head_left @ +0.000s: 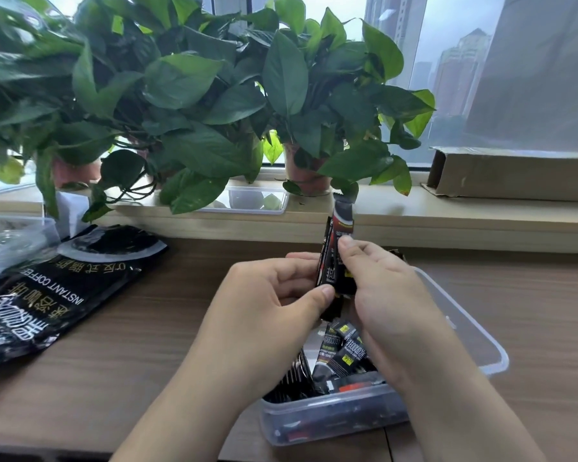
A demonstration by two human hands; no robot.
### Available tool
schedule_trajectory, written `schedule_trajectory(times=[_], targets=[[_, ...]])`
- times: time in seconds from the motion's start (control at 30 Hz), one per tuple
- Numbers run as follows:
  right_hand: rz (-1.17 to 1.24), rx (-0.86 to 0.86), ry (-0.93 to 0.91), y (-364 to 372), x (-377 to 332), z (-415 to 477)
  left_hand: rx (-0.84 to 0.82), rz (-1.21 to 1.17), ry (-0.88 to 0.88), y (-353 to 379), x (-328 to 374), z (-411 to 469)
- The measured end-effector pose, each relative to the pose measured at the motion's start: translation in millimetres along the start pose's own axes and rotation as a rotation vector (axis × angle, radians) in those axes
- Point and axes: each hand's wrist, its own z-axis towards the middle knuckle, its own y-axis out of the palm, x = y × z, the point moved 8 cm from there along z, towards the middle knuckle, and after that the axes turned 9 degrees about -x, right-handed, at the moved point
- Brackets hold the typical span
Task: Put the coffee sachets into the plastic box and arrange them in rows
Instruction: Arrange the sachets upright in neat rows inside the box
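**Head cam: both hands on one sachet bundle, in the air over the box**

Single view, head cam.

- Left hand [274,295] grasps the held sachets [343,221] low down. The thumb presses the front of the bundle near its bottom end and the fingers curl round behind.
- Right hand [381,288] grasps the same bundle higher up, one fingertip on the front face about mid-length. Its other fingers are mostly hidden behind the packs.
- The bundle stands roughly upright with a slight tilt, its top end poking out above both hands. The wrappers are black with red and white print. It looks like two or three sticks; exact count can't tell.
- The bundle is above the far half of the plastic box [464,328] and not touching it.
- The plastic box is clear and rectangular and sits on the desk [114,361] directly under the hands.
- The sachets in the box [341,355] sit in its near-left part, jumbled and overlapping at mixed angles, not in rows. Some stand on edge by the left wall.
- The coffee bag [64,288] is black and lies flat on the desk left of the box, well apart. Its print is upside down to the camera; "INSTANT COFFEE" is readable.
- A clear container [14,238] is at the far left, partly cut off, contents unclear.
- The windowsill [447,221] behind the desk carries potted plants [197,95], with leaves hanging over its edge.
- A clear tray [257,200] sits on the sill under the leaves, and a cardboard box [514,175] lies flat at the right end.
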Motion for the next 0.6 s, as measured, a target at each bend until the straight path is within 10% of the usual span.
schedule_trajectory(times=[0.6], targets=[[-0.460,-0.077,-0.255,17,-20,-12,0.200,-0.630,-0.110,-13,-12,-3]])
